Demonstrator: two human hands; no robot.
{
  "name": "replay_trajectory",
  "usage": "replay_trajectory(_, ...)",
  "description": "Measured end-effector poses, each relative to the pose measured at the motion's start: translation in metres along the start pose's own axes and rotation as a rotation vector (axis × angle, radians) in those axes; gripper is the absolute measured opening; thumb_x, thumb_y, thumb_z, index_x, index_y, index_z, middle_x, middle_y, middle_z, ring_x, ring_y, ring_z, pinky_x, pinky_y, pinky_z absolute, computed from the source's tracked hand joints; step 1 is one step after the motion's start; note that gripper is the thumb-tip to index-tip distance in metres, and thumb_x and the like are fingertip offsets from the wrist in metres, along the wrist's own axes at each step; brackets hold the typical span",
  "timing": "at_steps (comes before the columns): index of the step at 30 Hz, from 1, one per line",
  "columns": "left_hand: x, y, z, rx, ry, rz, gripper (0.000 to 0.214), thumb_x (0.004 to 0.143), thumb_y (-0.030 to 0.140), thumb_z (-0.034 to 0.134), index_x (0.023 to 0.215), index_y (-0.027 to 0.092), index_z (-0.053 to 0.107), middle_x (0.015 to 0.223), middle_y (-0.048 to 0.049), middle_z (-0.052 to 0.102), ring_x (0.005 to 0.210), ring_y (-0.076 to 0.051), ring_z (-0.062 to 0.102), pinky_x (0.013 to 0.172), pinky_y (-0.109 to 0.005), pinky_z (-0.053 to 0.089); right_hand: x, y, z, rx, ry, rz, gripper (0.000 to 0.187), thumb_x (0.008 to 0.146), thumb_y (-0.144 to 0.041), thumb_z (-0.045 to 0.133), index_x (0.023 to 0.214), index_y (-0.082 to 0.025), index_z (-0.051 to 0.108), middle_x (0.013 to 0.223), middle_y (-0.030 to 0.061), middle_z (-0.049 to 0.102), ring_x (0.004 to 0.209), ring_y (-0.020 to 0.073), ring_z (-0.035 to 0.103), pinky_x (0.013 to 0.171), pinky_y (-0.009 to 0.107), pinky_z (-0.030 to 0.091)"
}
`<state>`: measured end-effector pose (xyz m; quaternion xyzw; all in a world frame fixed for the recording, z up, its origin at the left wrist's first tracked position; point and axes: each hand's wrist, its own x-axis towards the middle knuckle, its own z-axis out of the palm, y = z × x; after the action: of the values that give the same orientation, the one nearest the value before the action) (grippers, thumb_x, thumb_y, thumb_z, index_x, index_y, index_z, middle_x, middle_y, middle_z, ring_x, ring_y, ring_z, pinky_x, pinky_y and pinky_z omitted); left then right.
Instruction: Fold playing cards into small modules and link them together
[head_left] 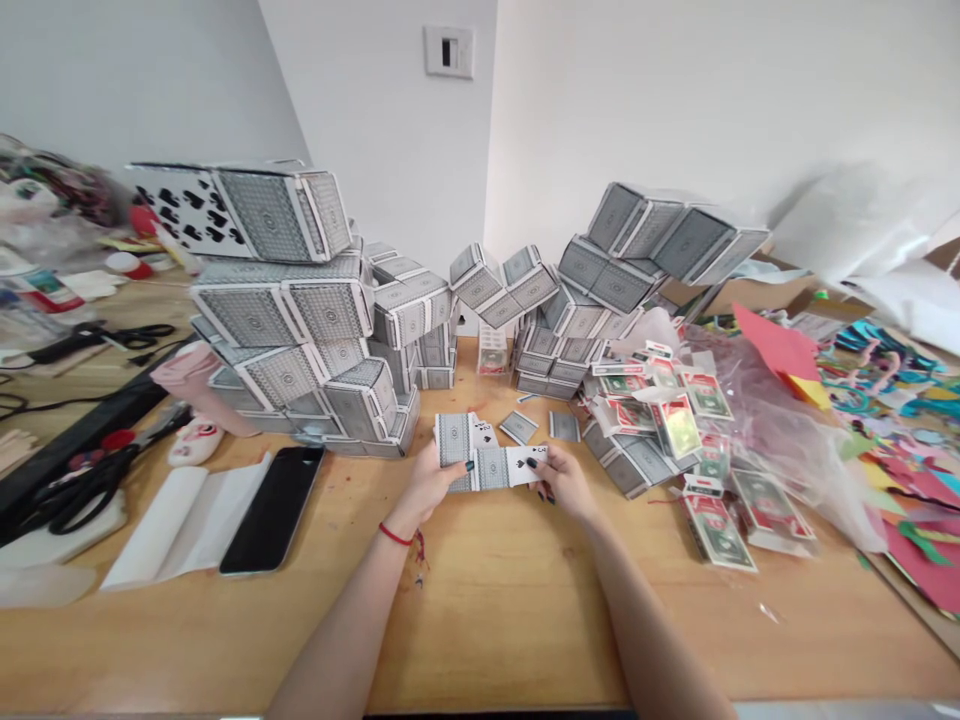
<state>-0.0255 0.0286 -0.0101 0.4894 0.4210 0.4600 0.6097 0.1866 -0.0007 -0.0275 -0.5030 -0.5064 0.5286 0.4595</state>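
Observation:
My left hand (pixel 433 478) is closed on joined playing cards (pixel 492 467), its thumb pressed on their patterned grey backs. At the right end of the same piece, my right hand (pixel 561 482) pinches a white card face with black spade marks. The piece is held just above the table, between both hands. Beyond it lie two loose cards (pixel 518 427), backs up. Stacked boxes built from cards (pixel 328 308) rise at the left, and a similar stack (pixel 579 318) stands at the right. A V-shaped card piece (pixel 503 284) sits between the stacks at the back.
Several printed card packs (pixel 716 525) lie in a heap at the right, beside clear plastic (pixel 780 410) and coloured paper (pixel 919 560). On the left are a black phone (pixel 273 510), white paper (pixel 176 520), black scissors (pixel 94 490) and a pink cloth-like thing (pixel 196 380).

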Motion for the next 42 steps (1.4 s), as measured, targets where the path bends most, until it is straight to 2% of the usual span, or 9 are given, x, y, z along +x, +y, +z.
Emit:
replay_trajectory(6, -0.001, 0.004, 0.0, 0.017, 0.016, 0.002, 0.049, 0.057, 0.012, 0.065, 0.105, 0.015, 0.053, 0.107, -0.0074, 0.06, 0.101, -0.023, 0.054, 0.089, -0.039, 0.039, 0.0, -0.002, -0.001, 0.007, -0.014, 0.013, 0.028, 0.07, -0.043, 0.055, 0.07, -0.017, 0.043, 0.045, -0.0049, 0.053, 0.028, 0.0055, 0.039, 0.027, 0.017, 0.026)
replay_trajectory(11, 0.0, 0.007, -0.003, 0.02, 0.037, -0.009, 0.042, 0.058, 0.012, 0.063, 0.1, 0.015, 0.055, 0.103, -0.0062, 0.062, 0.097, -0.022, 0.056, 0.088, -0.038, 0.04, -0.001, -0.003, -0.003, 0.038, 0.023, 0.012, 0.029, 0.069, -0.043, 0.055, 0.069, -0.018, 0.042, 0.047, -0.0044, 0.054, 0.028, 0.0055, 0.04, 0.028, 0.017, 0.028)
replay_trajectory(19, 0.001, 0.002, 0.0, -0.039, 0.048, -0.041, 0.046, 0.054, 0.011, 0.066, 0.099, 0.014, 0.055, 0.102, -0.007, 0.063, 0.098, -0.023, 0.055, 0.088, -0.039, 0.04, 0.0, 0.001, 0.001, 0.06, -0.017, 0.014, 0.03, 0.069, -0.044, 0.056, 0.068, -0.018, 0.042, 0.045, -0.0046, 0.054, 0.028, 0.0061, 0.04, 0.027, 0.017, 0.027)
replay_trajectory(24, -0.001, 0.002, 0.005, -0.023, 0.028, -0.039, 0.048, 0.056, 0.011, 0.065, 0.102, 0.015, 0.053, 0.105, -0.007, 0.061, 0.1, -0.023, 0.054, 0.091, -0.04, 0.038, 0.0, 0.004, 0.009, 0.032, -0.039, 0.021, 0.029, 0.072, -0.044, 0.053, 0.07, -0.018, 0.041, 0.048, -0.0049, 0.053, 0.029, 0.0054, 0.04, 0.028, 0.016, 0.027)
replay_trajectory(29, -0.001, 0.0, 0.008, -0.061, -0.006, -0.017, 0.05, 0.061, 0.015, 0.063, 0.109, 0.018, 0.048, 0.112, -0.0067, 0.057, 0.106, -0.021, 0.05, 0.094, -0.039, 0.035, -0.001, 0.005, 0.013, -0.03, -0.004, 0.027, 0.027, 0.074, -0.044, 0.049, 0.071, -0.019, 0.039, 0.049, -0.0057, 0.051, 0.031, 0.0055, 0.04, 0.03, 0.017, 0.029)
replay_trajectory(33, -0.002, 0.0, 0.013, -0.044, 0.065, -0.036, 0.058, 0.057, 0.015, 0.068, 0.11, 0.018, 0.045, 0.11, -0.0076, 0.057, 0.102, -0.021, 0.053, 0.09, -0.038, 0.039, -0.003, 0.003, 0.014, -0.059, -0.017, 0.036, 0.027, 0.076, -0.044, 0.047, 0.072, -0.019, 0.037, 0.05, -0.0057, 0.049, 0.032, 0.0061, 0.039, 0.031, 0.017, 0.027)
replay_trajectory(37, -0.005, 0.003, 0.019, 0.005, 0.151, -0.015, 0.061, 0.052, 0.011, 0.07, 0.108, 0.019, 0.045, 0.107, -0.0061, 0.058, 0.098, -0.02, 0.055, 0.088, -0.037, 0.042, -0.005, 0.001, 0.017, -0.053, -0.063, -0.019, 0.026, 0.076, -0.043, 0.047, 0.071, -0.02, 0.036, 0.049, -0.0074, 0.042, 0.038, 0.0063, 0.037, 0.036, 0.018, 0.028)
replay_trajectory(42, -0.007, 0.006, 0.021, 0.04, 0.144, 0.03, 0.061, 0.054, 0.01, 0.067, 0.109, 0.021, 0.044, 0.105, -0.0039, 0.058, 0.097, -0.018, 0.055, 0.088, -0.035, 0.041, -0.008, -0.002, 0.02, -0.018, -0.1, -0.007, 0.027, 0.078, -0.047, 0.043, 0.074, -0.021, 0.037, 0.051, -0.0061, 0.041, 0.041, 0.0073, 0.035, 0.039, 0.02, 0.027)
